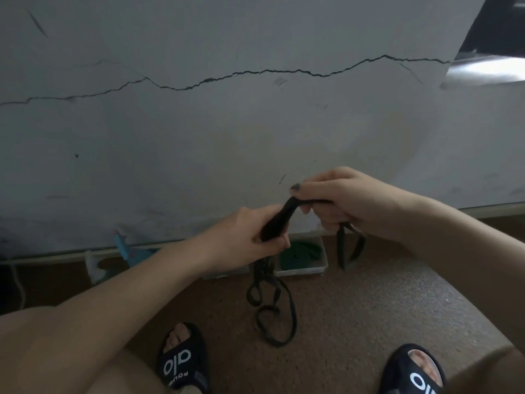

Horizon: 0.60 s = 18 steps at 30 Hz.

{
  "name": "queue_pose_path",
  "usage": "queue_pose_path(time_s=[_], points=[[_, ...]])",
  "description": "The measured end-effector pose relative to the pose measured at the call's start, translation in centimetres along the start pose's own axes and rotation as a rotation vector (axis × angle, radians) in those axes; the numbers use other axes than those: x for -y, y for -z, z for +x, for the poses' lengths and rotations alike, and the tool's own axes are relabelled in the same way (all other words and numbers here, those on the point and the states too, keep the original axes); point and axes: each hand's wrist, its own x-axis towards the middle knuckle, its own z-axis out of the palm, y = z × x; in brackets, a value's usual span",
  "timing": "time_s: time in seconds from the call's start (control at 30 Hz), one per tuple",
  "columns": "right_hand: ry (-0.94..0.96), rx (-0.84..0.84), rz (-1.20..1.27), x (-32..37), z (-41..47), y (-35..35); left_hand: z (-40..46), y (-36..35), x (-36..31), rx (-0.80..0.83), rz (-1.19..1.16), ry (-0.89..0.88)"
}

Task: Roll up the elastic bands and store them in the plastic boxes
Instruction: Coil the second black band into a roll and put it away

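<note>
Grey wall [255, 123] with a long jagged crack [255, 72]; speckled brown floor [369, 308]; dim light

The scene is dim and flat, with a cool grey cast on the wall [255, 123] and no hard shadows; the one bright spot is a glare patch on a shiny surface [488, 71] at the upper right, the only sign of where light enters. The whole frame is soft and slightly smeared, the box [302, 270] by the wall blurred. Wide-angle distortion bows the wall's base line, and the lower left corner falls into near darkness.
</note>
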Motion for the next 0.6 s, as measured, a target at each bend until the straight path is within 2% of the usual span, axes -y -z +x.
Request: queue_pose_path(time_s=[0.13, 0.27, 0.43, 0.6], points=[[-0.028, -0.045, 0.002, 0.5, -0.8, 1.7, 0.0, -0.4, 0.1, 0.006, -0.022, 0.04], [-0.099, -0.048, -0.066, 0.4, -1.1, 3.7, -0.1, 0.4, -0.5, -0.061, 0.016, 0.015], [-0.125, -0.036, -0.075, 0.1, -1.3, 4.0, -0.5, 0.8, -1.0, -0.069, 0.009, -0.035], [-0.147, -0.023, -0.044, 0.3, -1.3, 4.0, -0.6, 1.2, -1.1, -0.191, 0.008, -0.082]])
